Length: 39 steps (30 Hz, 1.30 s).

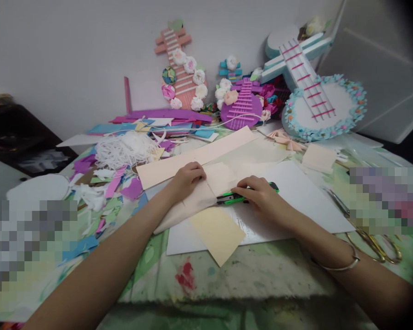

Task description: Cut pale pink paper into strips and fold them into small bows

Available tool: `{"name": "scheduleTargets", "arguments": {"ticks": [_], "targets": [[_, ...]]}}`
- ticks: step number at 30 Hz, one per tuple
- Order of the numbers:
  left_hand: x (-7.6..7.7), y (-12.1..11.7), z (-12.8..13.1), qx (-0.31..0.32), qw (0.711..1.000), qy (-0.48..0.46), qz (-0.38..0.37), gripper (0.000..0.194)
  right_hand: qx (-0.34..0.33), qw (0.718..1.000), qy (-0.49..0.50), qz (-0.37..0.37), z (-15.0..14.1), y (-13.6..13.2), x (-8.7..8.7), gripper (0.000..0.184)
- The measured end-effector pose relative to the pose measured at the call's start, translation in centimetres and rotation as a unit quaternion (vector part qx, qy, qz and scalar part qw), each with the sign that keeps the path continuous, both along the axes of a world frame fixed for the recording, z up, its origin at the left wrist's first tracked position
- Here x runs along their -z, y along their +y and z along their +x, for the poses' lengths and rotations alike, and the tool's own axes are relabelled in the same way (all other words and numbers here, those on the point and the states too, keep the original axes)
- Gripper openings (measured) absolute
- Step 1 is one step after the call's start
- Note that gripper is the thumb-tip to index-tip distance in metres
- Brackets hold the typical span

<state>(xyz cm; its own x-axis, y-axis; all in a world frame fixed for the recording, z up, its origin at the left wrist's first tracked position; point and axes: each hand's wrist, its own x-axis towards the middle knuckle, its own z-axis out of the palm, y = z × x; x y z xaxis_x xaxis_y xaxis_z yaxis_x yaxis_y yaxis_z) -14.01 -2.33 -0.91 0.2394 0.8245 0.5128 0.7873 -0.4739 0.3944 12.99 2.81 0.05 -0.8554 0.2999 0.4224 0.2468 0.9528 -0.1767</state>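
Observation:
My right hand (259, 192) is closed around a green and black utility knife (232, 198), its blade end pointing left over a pale cream sheet of paper (189, 208). Curled fingers of my left hand (189, 181) press and pinch the upper part of that sheet, close to a small cream square (220, 176). Under these lies a large white sheet (289, 220), partly covered by a yellow paper square (218, 233). Behind my left hand, a long pale peach strip (199, 156) slants across the table.
Gold-handled scissors (368, 240) lie at the right. Tangled white string (124, 151) and colored scraps (132, 189) crowd the left. Decorated instrument models, one pink (186, 85), one purple (242, 110) and one light blue (333, 105), lean along the wall. A green patterned cloth (261, 270) covers the table.

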Motion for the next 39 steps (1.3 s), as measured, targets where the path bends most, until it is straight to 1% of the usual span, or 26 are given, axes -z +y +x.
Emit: {"name": "scheduleTargets", "arguments": {"ticks": [3, 6, 12, 20, 26, 30, 33, 39], "targets": [[0.1, 0.0, 0.0, 0.004, 1.0, -0.002, 0.005, 0.024, 0.007, 1.0, -0.002, 0.011, 0.3, 0.0, -0.1, 0.049], [0.2, 0.1, -0.1, 0.001, 1.0, -0.012, 0.009, 0.024, 0.012, 1.0, 0.01, 0.018, 0.2, 0.1, 0.1, 0.048], [0.1, 0.4, -0.4, -0.026, 0.998, -0.058, 0.019, 0.024, -0.001, 1.0, 0.006, 0.021, -0.6, 0.0, 0.2, 0.044], [0.3, 0.2, -0.2, -0.016, 1.0, -0.026, 0.005, 0.025, -0.005, 0.999, 0.014, 0.034, 0.1, -0.3, -0.1, 0.043], [0.4, 0.2, -0.3, -0.015, 0.999, -0.028, 0.01, 0.025, -0.001, 1.0, 0.013, 0.025, -0.2, -0.2, -0.1, 0.045], [0.3, 0.2, -0.2, -0.012, 1.0, -0.024, 0.01, 0.024, -0.009, 1.0, 0.004, 0.02, -0.7, -0.6, -0.1, 0.042], [0.3, 0.2, -0.2, -0.015, 0.999, -0.027, 0.008, 0.024, -0.009, 1.0, 0.003, 0.021, -0.5, -0.6, -0.1, 0.041], [0.5, 0.3, -0.3, -0.017, 0.999, -0.029, 0.012, 0.025, -0.006, 0.999, 0.015, 0.038, 0.0, -0.2, -0.1, 0.044]]}}
